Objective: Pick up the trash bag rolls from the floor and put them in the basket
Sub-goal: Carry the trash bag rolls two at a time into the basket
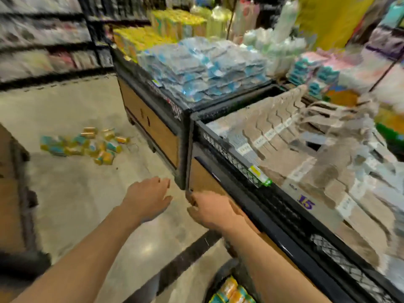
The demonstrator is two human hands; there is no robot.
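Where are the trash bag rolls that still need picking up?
In the head view, the rolls lie scattered on the floor at left, ahead of both hands and beside the display bin of blue packets.

We see yellow-and-teal trash bag rolls (87, 144) scattered on the floor; more lie in the basket (220, 278) below.

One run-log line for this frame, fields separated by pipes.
left hand open, empty | right hand open, empty | trash bag rolls on floor | basket holds some rolls
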